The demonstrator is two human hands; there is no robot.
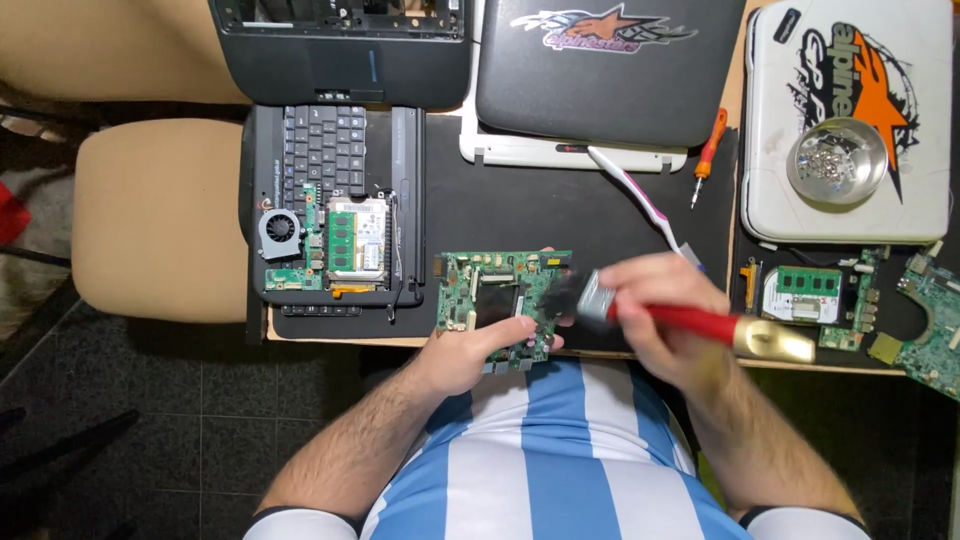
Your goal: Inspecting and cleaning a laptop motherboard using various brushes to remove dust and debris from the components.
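Note:
My left hand (475, 350) holds a green circuit board (500, 300) by its lower edge, just above the table's front edge. My right hand (670, 315) grips a paintbrush (690, 320) with a red handle, a gold end and a metal ferrule. Its dark bristles rest against the board's right side. The right hand is blurred.
A dismantled black laptop (335, 210) with keyboard, fan and memory lies left. Other laptop shells (610, 70) sit at the back. A white case (850, 120) carries a glass bowl of screws (838, 160). An orange screwdriver (708, 150), a toothbrush (640, 200) and more boards (830, 300) lie right. A beige chair (160, 220) stands left.

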